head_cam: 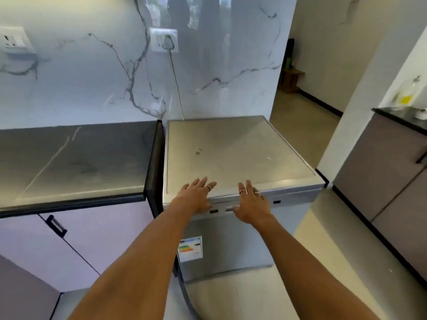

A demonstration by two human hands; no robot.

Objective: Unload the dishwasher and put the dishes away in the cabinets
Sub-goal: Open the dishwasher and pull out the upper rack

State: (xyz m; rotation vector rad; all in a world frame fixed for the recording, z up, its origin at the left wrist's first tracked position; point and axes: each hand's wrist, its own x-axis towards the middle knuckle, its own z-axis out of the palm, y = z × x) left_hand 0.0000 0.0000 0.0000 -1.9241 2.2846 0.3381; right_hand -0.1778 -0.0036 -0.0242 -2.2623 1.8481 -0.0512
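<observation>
A freestanding silver dishwasher (233,155) stands in the middle, its door shut and an energy label (190,249) on the front. My left hand (196,196) lies flat with fingers spread at the front edge of its top, over the left part of the control strip. My right hand (250,202) rests the same way just to the right, fingers apart, holding nothing. No dishes are in sight.
A dark stone counter (76,162) adjoins the dishwasher on the left, with lilac cabinet doors (76,241) and a black handle (56,225) below. A cord runs up to a wall socket (164,40). Grey-brown cabinets (383,181) line the right; floor leads to a doorway.
</observation>
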